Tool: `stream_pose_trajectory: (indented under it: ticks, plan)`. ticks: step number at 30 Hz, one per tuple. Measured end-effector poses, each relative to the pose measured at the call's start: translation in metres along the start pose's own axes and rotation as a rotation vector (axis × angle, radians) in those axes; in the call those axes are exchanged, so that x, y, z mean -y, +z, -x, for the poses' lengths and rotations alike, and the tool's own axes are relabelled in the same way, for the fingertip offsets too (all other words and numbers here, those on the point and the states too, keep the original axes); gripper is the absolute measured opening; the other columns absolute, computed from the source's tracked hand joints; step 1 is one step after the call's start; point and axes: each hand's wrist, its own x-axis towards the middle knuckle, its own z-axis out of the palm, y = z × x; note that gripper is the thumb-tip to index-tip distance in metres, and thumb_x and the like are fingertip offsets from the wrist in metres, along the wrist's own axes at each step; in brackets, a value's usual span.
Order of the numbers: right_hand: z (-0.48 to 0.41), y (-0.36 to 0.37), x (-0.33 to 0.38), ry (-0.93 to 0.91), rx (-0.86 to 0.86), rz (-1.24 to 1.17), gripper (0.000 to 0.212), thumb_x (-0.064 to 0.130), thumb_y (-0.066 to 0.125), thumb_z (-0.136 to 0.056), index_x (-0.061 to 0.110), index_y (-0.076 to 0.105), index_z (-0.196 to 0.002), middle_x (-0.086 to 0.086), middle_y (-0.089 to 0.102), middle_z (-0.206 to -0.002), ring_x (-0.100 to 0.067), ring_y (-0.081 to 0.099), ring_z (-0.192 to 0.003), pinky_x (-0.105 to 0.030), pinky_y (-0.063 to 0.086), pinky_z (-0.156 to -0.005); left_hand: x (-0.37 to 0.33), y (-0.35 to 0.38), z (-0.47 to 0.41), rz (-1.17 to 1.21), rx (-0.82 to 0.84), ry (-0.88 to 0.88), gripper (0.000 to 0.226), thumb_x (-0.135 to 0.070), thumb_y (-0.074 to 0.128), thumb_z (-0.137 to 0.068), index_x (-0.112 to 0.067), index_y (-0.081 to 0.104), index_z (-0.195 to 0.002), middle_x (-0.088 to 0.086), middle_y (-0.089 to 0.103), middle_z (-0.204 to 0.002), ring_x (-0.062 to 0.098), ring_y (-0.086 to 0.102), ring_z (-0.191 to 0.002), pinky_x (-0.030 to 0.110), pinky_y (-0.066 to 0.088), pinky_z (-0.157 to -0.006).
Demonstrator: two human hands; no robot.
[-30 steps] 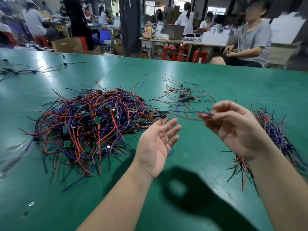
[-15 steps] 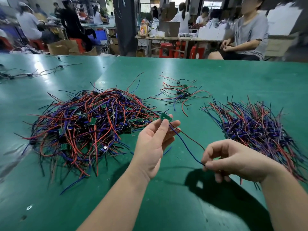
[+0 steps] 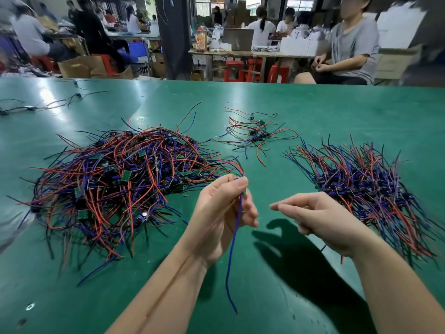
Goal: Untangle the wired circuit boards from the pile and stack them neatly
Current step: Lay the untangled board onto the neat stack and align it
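A big tangled pile (image 3: 115, 184) of small green circuit boards with red, blue and black wires lies on the left of the green table (image 3: 313, 112). My left hand (image 3: 216, 218) is raised beside the pile's right edge, and its fingers grip one wired board. That board's blue wire (image 3: 231, 261) hangs free below the hand. The board itself is mostly hidden by the fingers. My right hand (image 3: 320, 220) hovers just to the right, fingers loosely curled, with nothing visible in it. The sorted stack (image 3: 361, 186) of boards with combed wires lies behind it on the right.
A small cluster of wired boards (image 3: 255, 136) lies farther back in the middle. Loose dark wires (image 3: 31, 108) lie at the far left. A seated person (image 3: 349, 49) is beyond the table's far edge, with other workers and benches behind.
My right hand let go of the blue wire and rose to the left hand's level. The left hand closed round the board, and the wire now dangles from it.
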Motion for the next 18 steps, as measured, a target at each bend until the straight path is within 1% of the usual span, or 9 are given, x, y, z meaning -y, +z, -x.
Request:
stream_pose_trajectory:
  ticks: [2,3,5,7,9,12,15,16,18]
  plan:
    - [0.002,0.008,0.002,-0.006,0.066,-0.133,0.012,0.018,0.065,-0.084,0.012,0.077,-0.085,0.009,0.051,-0.052,-0.01,0.035,-0.05,-0.018,0.034,-0.046,0.0,0.001,0.001,-0.007,0.056,-0.032,0.014,-0.028,0.069,-0.066,-0.017,0.06,-0.067,0.003,0.064,-0.07,0.016,0.064,-0.057,0.025,0.052,-0.047]
    - [0.003,0.012,0.004,-0.012,0.104,-0.242,0.016,0.021,0.064,-0.082,0.01,0.076,-0.084,0.007,0.056,-0.056,-0.009,0.036,-0.049,-0.017,0.034,-0.046,0.001,0.002,0.001,-0.033,0.057,-0.065,0.011,-0.025,0.07,-0.067,-0.019,0.06,-0.065,0.003,0.065,-0.07,0.016,0.065,-0.055,0.025,0.052,-0.047]
    - [0.004,0.02,0.008,-0.012,0.165,-0.486,0.029,0.031,0.06,-0.078,0.008,0.076,-0.084,0.0,0.064,-0.069,-0.008,0.041,-0.051,-0.017,0.034,-0.048,0.006,0.004,0.0,-0.144,-0.011,-0.129,0.022,-0.014,0.073,-0.07,-0.018,0.054,-0.059,0.003,0.059,-0.055,0.015,0.059,-0.042,0.02,0.047,-0.043]
    - [0.003,0.027,0.011,-0.005,0.167,-0.645,0.033,0.034,0.061,-0.073,0.008,0.076,-0.085,-0.005,0.066,-0.074,-0.008,0.046,-0.053,-0.018,0.039,-0.051,0.013,0.002,-0.001,-0.314,-0.062,-0.174,0.036,-0.004,0.074,-0.075,-0.016,0.044,-0.059,0.002,0.053,-0.046,0.015,0.056,-0.037,0.018,0.044,-0.041]
    - [0.003,0.032,0.012,-0.001,0.117,-0.676,0.022,0.023,0.068,-0.066,0.006,0.076,-0.077,-0.007,0.068,-0.069,-0.009,0.054,-0.052,-0.017,0.045,-0.051,0.019,0.003,0.002,-0.451,-0.061,-0.2,0.04,-0.003,0.074,-0.078,-0.015,0.041,-0.06,0.003,0.055,-0.046,0.016,0.058,-0.038,0.019,0.044,-0.04]
    - [0.001,0.034,0.01,0.03,0.027,-0.681,0.008,0.007,0.067,-0.063,0.006,0.074,-0.068,-0.009,0.069,-0.066,-0.012,0.063,-0.053,-0.019,0.052,-0.051,0.022,0.005,0.003,-0.476,-0.092,-0.207,0.035,-0.011,0.078,-0.076,-0.012,0.044,-0.068,0.003,0.057,-0.048,0.019,0.061,-0.043,0.022,0.048,-0.042]
    - [-0.002,0.03,0.005,0.049,-0.057,-0.665,0.008,0.011,0.069,-0.058,0.01,0.073,-0.065,-0.004,0.07,-0.067,-0.009,0.062,-0.055,-0.016,0.049,-0.052,0.022,0.008,0.001,-0.446,-0.17,-0.24,0.033,-0.025,0.076,-0.077,-0.006,0.052,-0.089,0.002,0.063,-0.057,0.019,0.062,-0.048,0.025,0.052,-0.046]
    - [-0.002,0.03,0.005,0.05,-0.075,-0.653,0.011,0.011,0.07,-0.057,0.01,0.073,-0.068,-0.002,0.069,-0.065,-0.008,0.061,-0.053,-0.015,0.048,-0.051,0.022,0.008,0.0,-0.46,-0.184,-0.242,0.032,-0.024,0.076,-0.077,-0.004,0.056,-0.092,0.001,0.065,-0.061,0.018,0.062,-0.05,0.024,0.052,-0.047]
    - [-0.003,0.031,0.003,0.045,-0.096,-0.615,0.02,0.012,0.072,-0.056,0.011,0.07,-0.076,0.0,0.066,-0.062,-0.007,0.058,-0.05,-0.014,0.045,-0.048,0.023,0.006,0.0,-0.502,-0.193,-0.232,0.021,-0.018,0.076,-0.079,-0.002,0.065,-0.088,0.003,0.066,-0.065,0.013,0.06,-0.052,0.021,0.051,-0.049]
